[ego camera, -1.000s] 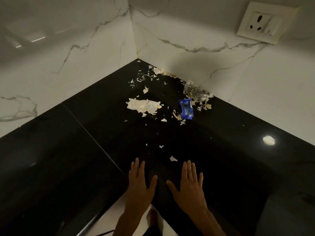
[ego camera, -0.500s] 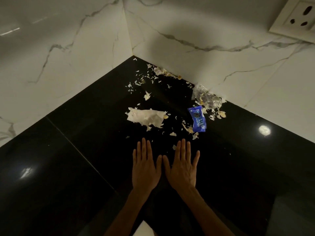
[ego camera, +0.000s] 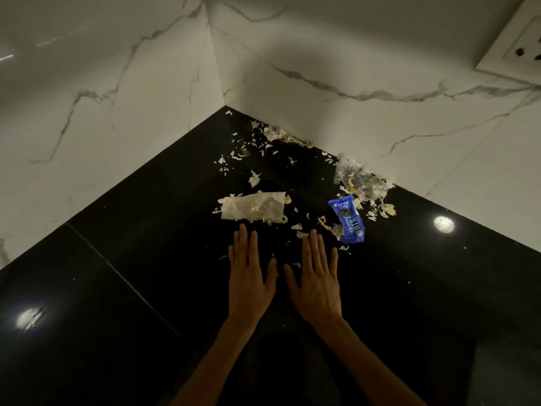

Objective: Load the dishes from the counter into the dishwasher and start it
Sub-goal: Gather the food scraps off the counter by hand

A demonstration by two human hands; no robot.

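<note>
both hands, left hand (ego camera: 248, 284) and right hand (ego camera: 317, 284), spread flat on the bench (ego camera: 117, 303); sweeping could scatter the scraps (ego camera: 257, 148), with no dishes in view

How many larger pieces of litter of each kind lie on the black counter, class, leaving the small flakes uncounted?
Blue snack wrapper: 1
Crumpled white paper sheet: 1
Clear crinkled plastic bag: 1
Total: 3
Small pale flakes are too many to count. No dishes show on the glossy black counter.

White veined marble walls (ego camera: 336, 54) meet over a glossy black counter (ego camera: 117, 288); dim light.
</note>
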